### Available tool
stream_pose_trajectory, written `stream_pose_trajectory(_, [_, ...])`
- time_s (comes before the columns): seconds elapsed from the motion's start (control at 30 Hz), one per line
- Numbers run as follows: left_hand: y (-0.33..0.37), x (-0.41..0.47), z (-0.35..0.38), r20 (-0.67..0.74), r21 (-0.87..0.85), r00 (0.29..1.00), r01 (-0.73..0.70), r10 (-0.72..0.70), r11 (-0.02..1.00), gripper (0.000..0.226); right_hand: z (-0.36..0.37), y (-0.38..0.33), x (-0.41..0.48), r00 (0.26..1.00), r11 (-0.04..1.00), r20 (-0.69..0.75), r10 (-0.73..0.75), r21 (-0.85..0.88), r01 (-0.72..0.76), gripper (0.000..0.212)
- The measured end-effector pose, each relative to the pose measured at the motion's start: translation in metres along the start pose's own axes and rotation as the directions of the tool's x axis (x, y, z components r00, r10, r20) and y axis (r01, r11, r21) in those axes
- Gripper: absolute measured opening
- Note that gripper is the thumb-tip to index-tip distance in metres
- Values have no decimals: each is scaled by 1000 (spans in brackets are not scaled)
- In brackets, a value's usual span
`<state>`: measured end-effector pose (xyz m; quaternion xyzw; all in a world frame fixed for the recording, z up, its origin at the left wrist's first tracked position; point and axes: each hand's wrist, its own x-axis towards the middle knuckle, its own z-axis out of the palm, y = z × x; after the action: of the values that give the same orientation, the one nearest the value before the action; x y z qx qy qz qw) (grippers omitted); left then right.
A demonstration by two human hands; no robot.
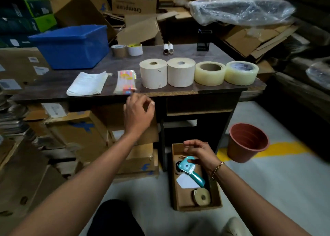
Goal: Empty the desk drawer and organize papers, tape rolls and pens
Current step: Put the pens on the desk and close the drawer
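Four big rolls stand in a row near the front edge of the dark worktop (178,53) that we see before us: two white paper rolls (167,73) touching each other, and to their right two clear tape rolls (225,72), also side by side. Left of them lie a packet of coloured pens (125,82) and a stack of white papers (87,83), and a blue bin (71,45) stands at the back left. On the floor under the worktop lies the wooden drawer (180,200), taken out, and inside it we see a teal tape dispenser (190,169), a white card (185,181) and a brown tape roll (201,196) leaning against the drawer wall. Our left hand (138,113) hangs just below the worktop edge, near the pens, fingers loosely curled and holding nothing. Our right hand (198,151) is over the drawer, above the dispenser, fingers spread and released. A terracotta pot (247,143) stands right of the drawer.
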<state>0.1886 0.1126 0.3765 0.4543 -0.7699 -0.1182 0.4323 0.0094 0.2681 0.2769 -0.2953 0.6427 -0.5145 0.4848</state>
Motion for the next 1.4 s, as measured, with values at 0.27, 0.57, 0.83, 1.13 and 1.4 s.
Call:
stream_pose_trajectory(0.27, [-45,-115,131,510,-82,845,236,-163,968,4,-59,98,41,955,973,-224,197,-78,-219,19])
stream_pose_trajectory(0.57, [-145,-270,265,821,319,211,600,-530,733,11,-103,238,57,842,557,-347,413,-635,-536,44])
stream_pose_trajectory(0.83, [-142,-335,303,809,392,72,673,-583,627,63,-120,306,75,850,567,-194,490,-670,-480,54])
stream_pose_trajectory(1.13, [-143,-341,303,742,283,259,714,-618,640,68,-127,309,75,884,666,-188,428,-596,-449,93])
stream_pose_trajectory(1.4, [-139,-269,320,709,251,242,791,-662,558,88,-136,268,117,928,805,-184,324,-462,-373,71])
